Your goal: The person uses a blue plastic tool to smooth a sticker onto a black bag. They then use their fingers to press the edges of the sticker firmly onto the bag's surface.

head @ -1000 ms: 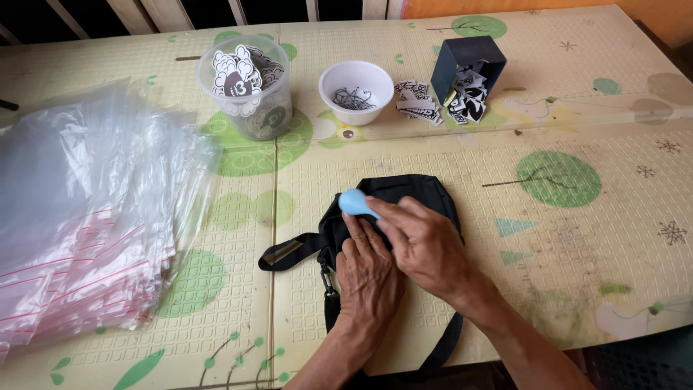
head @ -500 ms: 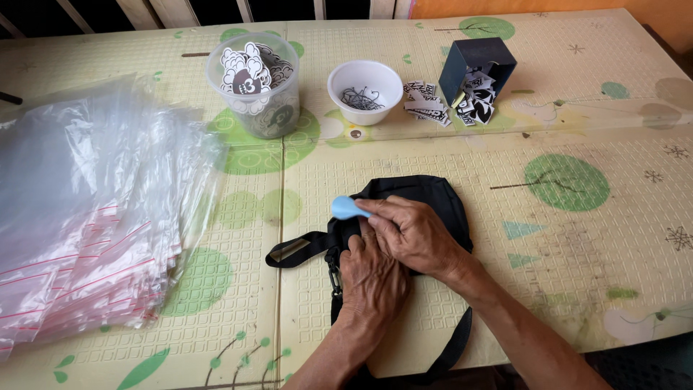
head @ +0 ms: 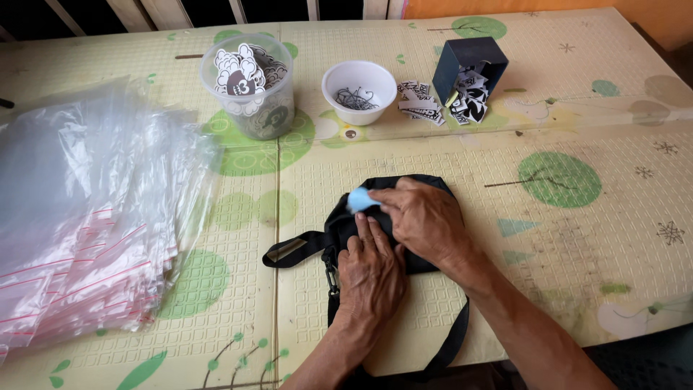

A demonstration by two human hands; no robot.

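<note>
A small black fabric bag (head: 404,217) lies flat near the front edge of the bench (head: 577,238), its strap (head: 451,343) looping down over the edge toward the person. The soft, rounded pouch runs with its long axis roughly left to right, and a strap end with a buckle (head: 289,250) points left. The right hand (head: 426,220) rests on the bag, its fingers pinching a small pale blue, rounded piece (head: 359,199) at the bag's upper left corner. The left hand (head: 372,271) lies flat on the bag just below, fingers together and pressing down. The bench top is a yellowish padded mat with a grid texture and green dots. To the left sits a stack of clear plastic bags (head: 86,217) with red lines. Behind stand a clear tub of stickers (head: 249,87), a white bowl (head: 359,90) of small metal hooks and a tilted dark box (head: 469,68) spilling black-and-white stickers.
</note>
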